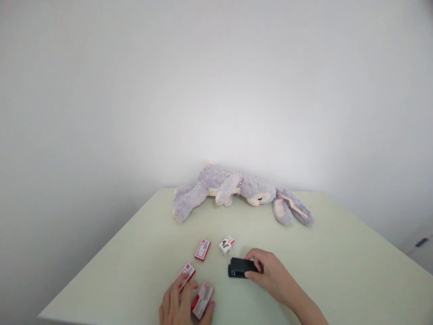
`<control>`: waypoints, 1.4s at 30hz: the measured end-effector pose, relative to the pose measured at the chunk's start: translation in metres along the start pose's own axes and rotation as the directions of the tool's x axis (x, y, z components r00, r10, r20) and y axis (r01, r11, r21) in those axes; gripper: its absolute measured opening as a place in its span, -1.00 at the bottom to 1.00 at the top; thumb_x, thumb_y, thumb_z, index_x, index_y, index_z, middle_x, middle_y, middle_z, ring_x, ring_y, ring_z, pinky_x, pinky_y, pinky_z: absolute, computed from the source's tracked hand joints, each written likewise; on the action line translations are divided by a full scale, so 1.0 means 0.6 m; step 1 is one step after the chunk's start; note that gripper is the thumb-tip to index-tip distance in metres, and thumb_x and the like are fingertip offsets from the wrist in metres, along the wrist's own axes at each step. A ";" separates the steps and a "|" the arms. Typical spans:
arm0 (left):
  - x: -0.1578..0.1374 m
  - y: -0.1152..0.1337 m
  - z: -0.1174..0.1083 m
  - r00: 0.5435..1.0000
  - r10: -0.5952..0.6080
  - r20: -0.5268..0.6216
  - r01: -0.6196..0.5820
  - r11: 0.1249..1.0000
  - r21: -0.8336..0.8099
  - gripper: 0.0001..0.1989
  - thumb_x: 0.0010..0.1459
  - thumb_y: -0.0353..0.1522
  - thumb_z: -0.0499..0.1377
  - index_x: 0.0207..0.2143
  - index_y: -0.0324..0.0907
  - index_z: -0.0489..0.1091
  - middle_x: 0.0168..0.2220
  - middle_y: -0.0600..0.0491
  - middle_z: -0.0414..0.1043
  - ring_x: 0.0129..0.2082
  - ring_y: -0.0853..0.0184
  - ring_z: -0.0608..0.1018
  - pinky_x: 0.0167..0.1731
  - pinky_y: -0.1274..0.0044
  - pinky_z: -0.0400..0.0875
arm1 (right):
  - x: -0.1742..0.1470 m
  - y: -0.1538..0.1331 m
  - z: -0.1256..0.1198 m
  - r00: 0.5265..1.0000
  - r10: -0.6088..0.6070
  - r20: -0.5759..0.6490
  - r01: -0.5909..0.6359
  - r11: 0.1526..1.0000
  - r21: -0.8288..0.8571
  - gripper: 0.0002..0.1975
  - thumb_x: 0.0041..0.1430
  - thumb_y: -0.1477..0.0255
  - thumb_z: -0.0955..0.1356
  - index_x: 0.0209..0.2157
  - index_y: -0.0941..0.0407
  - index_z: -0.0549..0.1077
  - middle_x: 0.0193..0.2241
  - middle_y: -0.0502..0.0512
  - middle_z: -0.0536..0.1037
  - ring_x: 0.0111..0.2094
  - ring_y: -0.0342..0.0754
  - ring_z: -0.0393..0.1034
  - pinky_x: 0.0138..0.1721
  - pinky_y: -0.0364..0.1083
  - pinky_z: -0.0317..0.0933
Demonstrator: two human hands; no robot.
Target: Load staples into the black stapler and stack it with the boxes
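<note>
My left hand [179, 302] is at the table's front, its thumb and index finger closed around a small red-and-white staple box [203, 299]. Its other fingers reach onto a second, similar box [187, 273], which they partly cover. My right hand [267, 273] grips a black stapler [239, 267] by its right end, thumb on the near side and fingers on the far side. The stapler is low over the table or resting on it; I cannot tell which. Beyond the hands lie another red-and-white box [202, 250] and a small white box [226, 244] with a dark picture.
A grey plush rabbit [219, 180] lies on its side along the back of the pale green table [128, 266], its ears to the right. Behind the table rises a plain white wall [216, 90].
</note>
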State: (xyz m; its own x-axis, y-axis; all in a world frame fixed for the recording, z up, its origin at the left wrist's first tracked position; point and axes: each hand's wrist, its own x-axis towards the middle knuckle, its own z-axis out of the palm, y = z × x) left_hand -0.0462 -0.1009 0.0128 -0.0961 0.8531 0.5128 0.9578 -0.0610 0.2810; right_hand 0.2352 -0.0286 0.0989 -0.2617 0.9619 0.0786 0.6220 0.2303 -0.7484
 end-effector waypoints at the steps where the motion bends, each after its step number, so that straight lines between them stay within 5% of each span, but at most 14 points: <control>1: 0.010 -0.013 -0.004 1.000 -0.015 0.002 0.015 0.999 -0.030 -0.60 0.03 -0.15 0.32 -0.07 -0.05 0.49 0.22 -0.09 0.36 0.12 -0.01 0.44 0.02 0.18 0.40 | -0.002 0.003 -0.002 1.000 0.002 -0.004 -0.002 1.000 0.002 -0.84 0.04 0.47 0.42 -0.27 0.06 0.53 -0.55 -0.19 0.26 -0.48 -0.15 0.19 -0.39 -0.16 -0.01; 6: 0.061 -0.029 -0.018 0.990 -0.002 0.141 0.017 0.994 -0.105 -0.42 0.26 -0.20 0.12 0.31 -0.08 0.19 0.27 -0.08 0.31 0.18 0.10 0.39 0.10 0.22 0.34 | -0.007 0.002 -0.002 1.000 0.006 -0.016 -0.006 1.000 0.003 -0.86 0.05 0.45 0.41 -0.28 0.05 0.52 -0.56 -0.19 0.23 -0.49 -0.15 0.17 -0.40 -0.16 -0.02; 11: 0.095 -0.001 -0.020 0.967 0.093 0.238 -0.082 0.995 -0.056 -0.44 0.27 -0.24 0.08 0.32 0.03 0.23 0.30 0.01 0.28 0.06 0.14 0.42 0.02 0.28 0.35 | -0.018 0.010 0.010 0.993 0.083 -0.083 -0.092 0.990 -0.107 -0.90 0.07 0.40 0.42 -0.31 0.03 0.48 -0.57 -0.17 0.29 -0.49 -0.13 0.22 -0.42 -0.16 -0.04; 17: 0.081 0.032 0.011 0.970 0.096 0.223 -0.079 0.993 -0.086 -0.41 0.25 -0.19 0.12 0.31 -0.06 0.24 0.31 -0.02 0.28 0.13 0.12 0.40 0.07 0.30 0.33 | -0.007 0.040 0.027 0.925 0.196 -0.324 -0.263 0.949 -0.176 -0.88 0.18 0.29 0.36 -0.36 0.00 0.34 -0.56 -0.15 0.38 -0.51 -0.10 0.30 -0.46 -0.16 -0.04; 26: 0.090 0.063 0.044 0.988 0.103 0.119 -0.085 0.985 -0.148 -0.38 0.32 -0.19 0.05 0.39 -0.06 0.07 0.38 0.00 0.19 0.34 0.17 0.26 0.28 0.25 0.19 | 0.096 0.019 0.071 0.889 0.157 -0.431 -0.223 0.969 -0.107 -0.89 0.20 0.30 0.36 -0.27 0.00 0.37 -0.39 -0.06 0.52 -0.37 -0.06 0.40 -0.40 -0.15 0.00; 34: 0.115 0.047 0.044 0.960 0.194 0.202 -0.141 0.958 -0.251 -0.42 0.36 -0.15 0.03 0.37 -0.08 0.10 0.41 -0.04 0.15 0.38 0.17 0.23 0.34 0.20 0.18 | 0.127 -0.015 0.116 0.904 0.133 -0.406 -0.168 0.985 -0.051 -0.85 0.18 0.32 0.38 -0.24 0.02 0.36 -0.36 -0.02 0.54 -0.31 -0.03 0.44 -0.32 -0.15 0.09; 42: 0.030 0.020 0.095 0.985 0.126 0.120 -0.106 0.980 -0.166 -0.50 0.37 -0.18 0.01 0.31 -0.10 0.19 0.38 -0.11 0.20 0.33 0.07 0.35 0.21 0.05 0.37 | 0.036 -0.033 0.134 0.951 0.174 -0.255 -0.160 0.984 0.077 -0.82 0.20 0.30 0.38 -0.18 0.05 0.42 -0.52 -0.08 0.50 -0.50 -0.09 0.39 -0.48 -0.17 0.07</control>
State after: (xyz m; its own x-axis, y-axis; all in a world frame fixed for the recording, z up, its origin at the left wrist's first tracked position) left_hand -0.0208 -0.0569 -0.0209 0.0588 0.8945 0.4431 0.9043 -0.2358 0.3559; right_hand 0.1578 -0.0245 0.0626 0.0477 0.9925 0.1124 0.5974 0.0619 -0.7995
